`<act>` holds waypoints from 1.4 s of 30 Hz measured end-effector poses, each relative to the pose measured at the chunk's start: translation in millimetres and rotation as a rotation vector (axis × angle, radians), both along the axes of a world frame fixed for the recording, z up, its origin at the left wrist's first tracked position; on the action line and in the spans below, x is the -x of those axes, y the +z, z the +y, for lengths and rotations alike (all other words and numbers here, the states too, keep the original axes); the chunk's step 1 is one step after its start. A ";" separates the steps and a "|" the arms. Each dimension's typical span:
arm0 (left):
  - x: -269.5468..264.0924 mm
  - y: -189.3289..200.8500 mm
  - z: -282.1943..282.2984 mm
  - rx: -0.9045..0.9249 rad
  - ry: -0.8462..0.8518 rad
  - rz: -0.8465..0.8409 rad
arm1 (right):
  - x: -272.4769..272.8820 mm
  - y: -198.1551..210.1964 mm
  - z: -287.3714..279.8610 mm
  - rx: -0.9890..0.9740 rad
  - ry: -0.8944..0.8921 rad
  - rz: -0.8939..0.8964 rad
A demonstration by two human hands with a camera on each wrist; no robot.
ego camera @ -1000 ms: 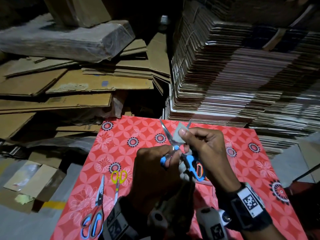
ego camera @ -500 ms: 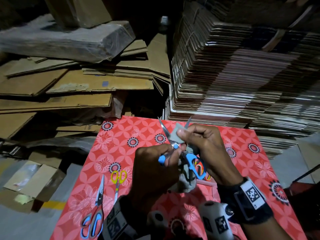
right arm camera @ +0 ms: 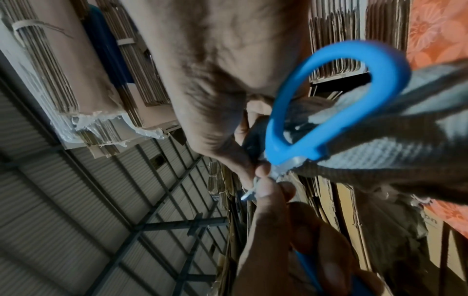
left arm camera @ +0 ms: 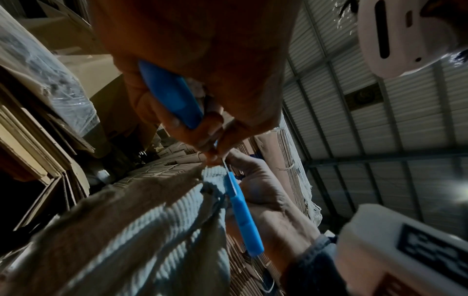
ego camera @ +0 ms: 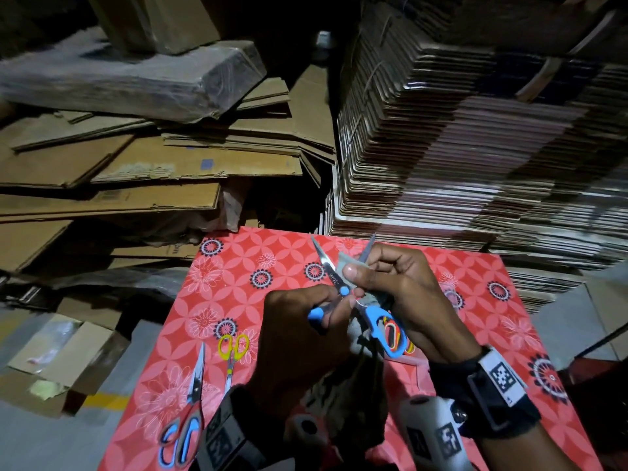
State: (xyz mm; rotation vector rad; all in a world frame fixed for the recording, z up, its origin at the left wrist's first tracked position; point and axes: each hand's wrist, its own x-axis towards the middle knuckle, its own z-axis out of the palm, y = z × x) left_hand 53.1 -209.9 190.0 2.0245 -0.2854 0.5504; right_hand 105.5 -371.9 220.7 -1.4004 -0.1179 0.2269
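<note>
Wiping open blue scissors (ego camera: 334,282) with cloth (ego camera: 344,263) | my left hand (ego camera: 299,341) grips one handle, right hand (ego camera: 407,294) pinches cloth on blade | next, I think: slide toward tip, slowly.

A red flower-patterned sheet (ego camera: 238,273) covers the worktop. On its near left, small yellow-handled scissors (ego camera: 232,355) lie just beside larger scissors with blue-and-grey handles (ego camera: 188,419). Beyond the worktop are loose flattened brown cardboard sheets (ego camera: 153,171) and a tall tied stack of folded cartons (ego camera: 458,147).

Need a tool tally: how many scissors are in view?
3: blue scissors held aloft; yellow-handled pair and blue-grey pair on the red mat. Red-yellow handles behind may be a fourth.
</note>
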 end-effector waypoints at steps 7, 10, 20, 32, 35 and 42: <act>-1.3 -2.5 0.1 -0.019 -0.052 0.000 | -6.4 6.0 2.0 0.031 -0.178 -0.019; -1.2 -4.7 0.7 -0.031 -0.040 0.006 | -3.7 9.4 3.5 0.049 -0.139 -0.005; -2.0 -8.4 0.5 0.020 -0.033 0.039 | -10.4 -0.2 -16.9 0.119 0.067 0.044; -3.7 -9.4 -0.1 0.032 -0.048 0.024 | -12.2 2.8 -10.0 0.041 -0.105 0.055; -1.4 -10.2 -1.2 0.053 -0.066 0.044 | -20.8 4.1 -16.2 0.024 -0.165 0.143; -10.5 -12.8 2.3 0.113 0.006 0.032 | -13.4 2.0 -20.1 0.131 -0.173 0.120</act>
